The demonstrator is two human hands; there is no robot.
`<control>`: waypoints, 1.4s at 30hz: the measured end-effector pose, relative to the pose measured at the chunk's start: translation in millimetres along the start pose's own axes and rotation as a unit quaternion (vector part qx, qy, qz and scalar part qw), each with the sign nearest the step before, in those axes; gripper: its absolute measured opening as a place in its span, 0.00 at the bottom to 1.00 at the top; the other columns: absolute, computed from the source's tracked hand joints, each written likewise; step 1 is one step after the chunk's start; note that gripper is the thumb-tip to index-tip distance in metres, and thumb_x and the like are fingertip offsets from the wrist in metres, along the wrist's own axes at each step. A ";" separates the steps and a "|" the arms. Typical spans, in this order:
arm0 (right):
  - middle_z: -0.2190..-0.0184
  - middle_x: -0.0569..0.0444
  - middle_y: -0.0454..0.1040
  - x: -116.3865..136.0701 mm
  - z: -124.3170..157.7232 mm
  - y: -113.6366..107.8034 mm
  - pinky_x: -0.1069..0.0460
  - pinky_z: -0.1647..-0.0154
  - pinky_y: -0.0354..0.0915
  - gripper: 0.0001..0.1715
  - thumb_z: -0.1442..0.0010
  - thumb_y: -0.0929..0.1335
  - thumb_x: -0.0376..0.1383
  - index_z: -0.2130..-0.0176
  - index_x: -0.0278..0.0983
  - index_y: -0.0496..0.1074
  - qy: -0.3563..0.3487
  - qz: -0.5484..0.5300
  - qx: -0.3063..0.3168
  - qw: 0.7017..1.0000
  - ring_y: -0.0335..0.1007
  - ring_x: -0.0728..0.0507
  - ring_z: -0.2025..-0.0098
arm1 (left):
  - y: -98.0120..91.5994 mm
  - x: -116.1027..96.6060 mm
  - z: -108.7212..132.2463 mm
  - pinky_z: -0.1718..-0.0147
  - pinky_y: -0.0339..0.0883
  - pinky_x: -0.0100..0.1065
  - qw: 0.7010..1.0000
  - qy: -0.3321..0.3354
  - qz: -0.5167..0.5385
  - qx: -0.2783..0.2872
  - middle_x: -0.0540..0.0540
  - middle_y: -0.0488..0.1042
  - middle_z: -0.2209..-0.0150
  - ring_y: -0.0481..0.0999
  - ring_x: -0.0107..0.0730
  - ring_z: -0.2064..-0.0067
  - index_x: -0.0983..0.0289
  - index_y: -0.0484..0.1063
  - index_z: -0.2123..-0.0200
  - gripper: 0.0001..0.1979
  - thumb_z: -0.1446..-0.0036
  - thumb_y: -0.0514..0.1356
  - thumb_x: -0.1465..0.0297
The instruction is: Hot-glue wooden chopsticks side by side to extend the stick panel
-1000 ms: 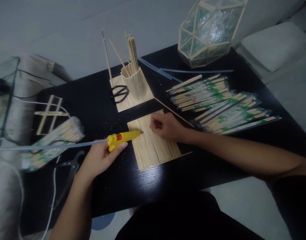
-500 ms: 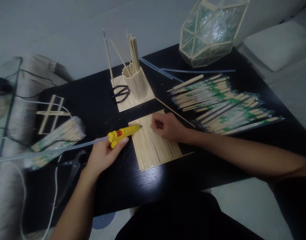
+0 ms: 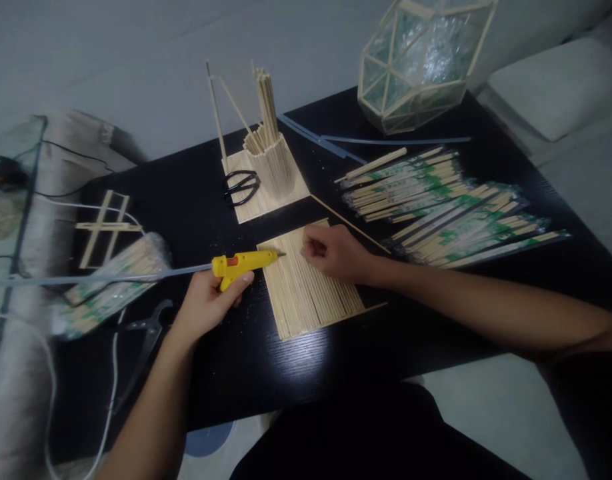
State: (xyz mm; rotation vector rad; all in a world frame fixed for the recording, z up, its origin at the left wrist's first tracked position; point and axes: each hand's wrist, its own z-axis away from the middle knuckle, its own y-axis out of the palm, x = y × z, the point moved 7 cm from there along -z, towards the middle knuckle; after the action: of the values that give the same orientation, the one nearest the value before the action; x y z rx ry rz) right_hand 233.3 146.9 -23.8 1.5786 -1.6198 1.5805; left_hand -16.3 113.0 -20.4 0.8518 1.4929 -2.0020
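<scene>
My left hand (image 3: 211, 300) is closed round the handle of a yellow hot glue gun (image 3: 243, 262), with a long translucent glue stick (image 3: 176, 272) running out of its back. The gun's nozzle points right, over the left edge of a flat panel (image 3: 299, 293) of wooden sticks laid side by side. On the upper right part of that panel rests my right hand (image 3: 336, 253), its fingers curled together. Whatever those fingers may pinch is hidden.
Behind the panel, a stick holder (image 3: 276, 167) stands on a wooden base beside black-handled scissors (image 3: 241, 188). Wrapped chopsticks (image 3: 446, 207) lie at right, below a faceted frame basket (image 3: 411, 80). Pliers (image 3: 149, 340), a white cord (image 3: 115, 360) and a chopstick pack (image 3: 116, 287) lie at left.
The glue gun has tilted to a more level angle and its rear has shifted slightly left, swinging the glue stick's tail upward. My right hand has stayed in place.
</scene>
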 end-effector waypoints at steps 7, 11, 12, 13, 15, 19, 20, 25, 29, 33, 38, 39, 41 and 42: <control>0.78 0.64 0.62 -1.0 -0.4 0.7 0.53 0.69 0.52 0.13 0.42 0.66 0.27 0.71 0.41 0.59 0.015 0.001 0.003 1.000 0.55 0.51 0.75 | 7.9 -4.6 2.6 0.81 0.62 0.26 0.988 -0.052 0.104 0.103 0.53 0.73 0.85 0.69 0.26 0.83 0.64 0.77 0.78 0.25 0.36 0.65 0.53; 0.78 0.64 0.62 -0.6 -0.5 0.1 0.53 0.69 0.52 0.11 0.42 0.66 0.27 0.71 0.41 0.60 0.010 -0.004 0.002 1.000 0.56 0.51 0.75 | 12.6 1.3 7.3 0.83 0.62 0.25 0.972 -0.100 0.141 0.158 0.53 0.74 0.85 0.70 0.26 0.84 0.64 0.78 0.78 0.24 0.38 0.67 0.52; 0.78 0.64 0.62 -0.3 -0.6 -0.2 0.53 0.69 0.52 0.11 0.42 0.66 0.28 0.71 0.41 0.60 0.008 -0.006 0.002 1.000 0.56 0.51 0.75 | 13.7 2.5 8.7 0.83 0.62 0.25 0.968 -0.111 0.150 0.168 0.53 0.74 0.85 0.70 0.27 0.84 0.64 0.79 0.77 0.23 0.39 0.68 0.52; 0.78 0.64 0.62 -0.1 -0.8 -0.2 0.53 0.70 0.52 0.11 0.43 0.66 0.28 0.71 0.41 0.61 0.006 -0.008 0.002 1.000 0.56 0.51 0.75 | 14.8 3.3 10.2 0.83 0.63 0.25 0.964 -0.122 0.159 0.177 0.53 0.74 0.84 0.71 0.27 0.83 0.64 0.79 0.76 0.22 0.40 0.69 0.52; 0.78 0.63 0.62 -0.3 -1.0 -0.1 0.53 0.70 0.52 0.10 0.43 0.66 0.28 0.71 0.41 0.61 0.009 -0.009 0.004 1.000 0.56 0.51 0.75 | 16.9 3.5 12.8 0.83 0.64 0.25 0.956 -0.136 0.174 0.193 0.52 0.75 0.83 0.72 0.28 0.83 0.64 0.81 0.74 0.20 0.41 0.70 0.53; 0.78 0.64 0.62 -0.8 -1.0 0.2 0.53 0.69 0.52 0.11 0.42 0.66 0.28 0.71 0.41 0.60 0.017 -0.006 0.005 1.000 0.56 0.51 0.75 | 19.0 2.4 14.1 0.83 0.65 0.25 0.953 -0.147 0.182 0.194 0.52 0.74 0.83 0.73 0.27 0.83 0.64 0.79 0.76 0.21 0.43 0.71 0.53; 0.78 0.64 0.63 -0.7 -0.9 0.2 0.53 0.69 0.52 0.11 0.42 0.66 0.28 0.71 0.41 0.60 0.017 -0.006 0.005 1.000 0.56 0.51 0.75 | 18.9 2.3 13.3 0.83 0.64 0.24 0.954 -0.147 0.183 0.186 0.52 0.74 0.84 0.72 0.27 0.83 0.64 0.78 0.77 0.23 0.42 0.71 0.52; 0.77 0.63 0.64 -0.4 -0.4 0.2 0.53 0.69 0.53 0.11 0.42 0.66 0.28 0.71 0.41 0.60 0.014 -0.008 0.006 1.000 0.57 0.51 0.75 | 17.8 2.1 7.2 0.85 0.63 0.25 0.961 -0.155 0.195 0.119 0.54 0.73 0.84 0.70 0.25 0.85 0.64 0.75 0.82 0.30 0.40 0.67 0.46; 0.77 0.63 0.63 -0.2 -0.6 0.6 0.53 0.69 0.53 0.10 0.43 0.66 0.28 0.71 0.41 0.61 0.009 -0.010 0.008 1.000 0.57 0.51 0.75 | 18.0 3.7 6.6 0.85 0.65 0.26 0.959 -0.183 0.196 0.090 0.53 0.73 0.84 0.71 0.27 0.84 0.63 0.74 0.82 0.29 0.40 0.68 0.46; 0.78 0.63 0.63 -1.4 -0.8 0.9 0.53 0.69 0.53 0.11 0.43 0.66 0.28 0.71 0.41 0.60 0.019 -0.006 0.006 1.000 0.56 0.51 0.75 | 16.3 8.9 6.1 0.85 0.64 0.26 0.958 -0.195 0.197 0.071 0.53 0.72 0.84 0.71 0.28 0.85 0.64 0.75 0.80 0.29 0.40 0.67 0.45; 0.78 0.64 0.62 -0.2 -0.9 0.4 0.53 0.70 0.52 0.11 0.43 0.66 0.28 0.71 0.41 0.59 0.015 -0.004 0.003 1.000 0.56 0.51 0.75 | 13.6 10.2 4.0 0.84 0.64 0.27 0.964 -0.182 0.191 0.034 0.53 0.71 0.85 0.70 0.28 0.85 0.63 0.73 0.81 0.29 0.38 0.66 0.47; 0.78 0.64 0.62 0.2 -0.9 0.2 0.53 0.70 0.52 0.11 0.43 0.66 0.28 0.71 0.41 0.59 0.012 -0.006 0.002 1.000 0.55 0.51 0.76 | 12.6 8.4 3.6 0.84 0.64 0.27 0.967 -0.172 0.188 0.024 0.52 0.71 0.85 0.70 0.28 0.85 0.63 0.74 0.80 0.27 0.38 0.66 0.49; 0.78 0.64 0.62 0.3 -1.1 0.1 0.53 0.70 0.52 0.12 0.43 0.66 0.28 0.71 0.41 0.59 0.012 -0.007 0.004 1.000 0.55 0.51 0.76 | 10.4 3.4 2.8 0.83 0.64 0.27 0.972 -0.146 0.182 0.003 0.50 0.71 0.85 0.70 0.27 0.84 0.64 0.78 0.76 0.23 0.39 0.67 0.52; 0.78 0.64 0.62 0.1 -1.1 0.2 0.53 0.70 0.52 0.11 0.43 0.66 0.28 0.71 0.41 0.59 0.014 -0.005 0.006 1.000 0.56 0.51 0.76 | 9.5 1.0 2.5 0.83 0.64 0.27 0.975 -0.131 0.179 -0.004 0.49 0.71 0.85 0.69 0.27 0.84 0.64 0.80 0.74 0.21 0.39 0.68 0.53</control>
State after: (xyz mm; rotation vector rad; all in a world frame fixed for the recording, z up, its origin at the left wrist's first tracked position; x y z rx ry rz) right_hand 232.6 147.8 -23.5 1.5618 -1.5890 1.6019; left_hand -10.7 108.0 -26.8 0.7565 1.1095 -1.7594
